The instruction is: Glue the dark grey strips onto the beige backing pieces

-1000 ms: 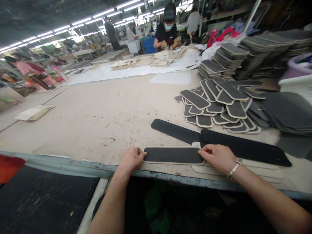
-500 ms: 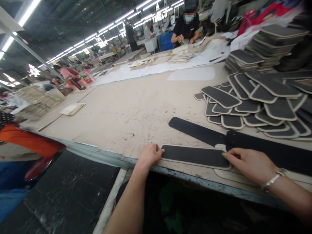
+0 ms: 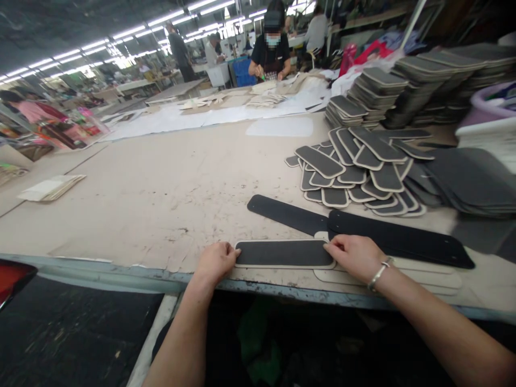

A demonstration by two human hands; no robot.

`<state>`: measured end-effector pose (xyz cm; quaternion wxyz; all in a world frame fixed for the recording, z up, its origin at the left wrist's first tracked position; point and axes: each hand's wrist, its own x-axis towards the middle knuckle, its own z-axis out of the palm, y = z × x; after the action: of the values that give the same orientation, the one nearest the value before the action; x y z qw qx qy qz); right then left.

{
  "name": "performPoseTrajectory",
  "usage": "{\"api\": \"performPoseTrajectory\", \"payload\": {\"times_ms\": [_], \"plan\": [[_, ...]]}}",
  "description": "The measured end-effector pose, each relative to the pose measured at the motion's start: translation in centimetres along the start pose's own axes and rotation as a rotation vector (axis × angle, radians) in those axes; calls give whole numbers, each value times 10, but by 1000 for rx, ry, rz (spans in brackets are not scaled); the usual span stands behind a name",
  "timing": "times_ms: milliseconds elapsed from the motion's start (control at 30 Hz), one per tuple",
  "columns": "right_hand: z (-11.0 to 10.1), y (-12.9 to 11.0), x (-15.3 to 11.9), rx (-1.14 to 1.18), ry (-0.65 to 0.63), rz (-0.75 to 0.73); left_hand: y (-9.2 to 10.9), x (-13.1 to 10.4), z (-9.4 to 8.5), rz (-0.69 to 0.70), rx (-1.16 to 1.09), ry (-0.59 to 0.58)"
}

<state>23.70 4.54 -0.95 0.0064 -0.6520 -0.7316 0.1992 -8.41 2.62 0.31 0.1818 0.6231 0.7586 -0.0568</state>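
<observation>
A long dark panel with a beige border [image 3: 284,253] lies flat near the front edge of the table. My left hand [image 3: 217,262] pinches its left end. At the opposite end, my right hand [image 3: 357,257], with a bracelet at the wrist, holds the upper right corner between thumb and fingers. Just behind the panel lies a plain black strip [image 3: 284,214] with rounded ends. A wider black strip [image 3: 407,236] rests behind my right hand, overlapping the first strip's end. Beige panels [image 3: 427,278] show partly from under my right hand and forearm.
Many beige-edged dark panels [image 3: 355,166] lie heaped at the right, with stacks [image 3: 379,86] behind. Dark sheets [image 3: 475,180] sit further right. A white sheet [image 3: 280,127] and a folded pale stack [image 3: 52,187] are on the table [image 3: 161,188]. Across it works a masked person [image 3: 270,56].
The camera view has swung to the right, so everything appears shifted left and more stacks show. Both hands still hold the panel's two ends.
</observation>
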Motion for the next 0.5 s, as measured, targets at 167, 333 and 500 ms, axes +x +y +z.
{"api": "performPoseTrajectory", "payload": {"times_ms": [167, 333, 500], "plan": [[-1, 0, 1, 2, 0, 21, -5, 3, 1, -11, -30, -9], [0, 2, -1, -51, -20, 10, -8, 3, 1, -49, -64, -9], [4, 12, 3, -49, -47, -38, -4, -2, -1, -62, -114, 73]]}}
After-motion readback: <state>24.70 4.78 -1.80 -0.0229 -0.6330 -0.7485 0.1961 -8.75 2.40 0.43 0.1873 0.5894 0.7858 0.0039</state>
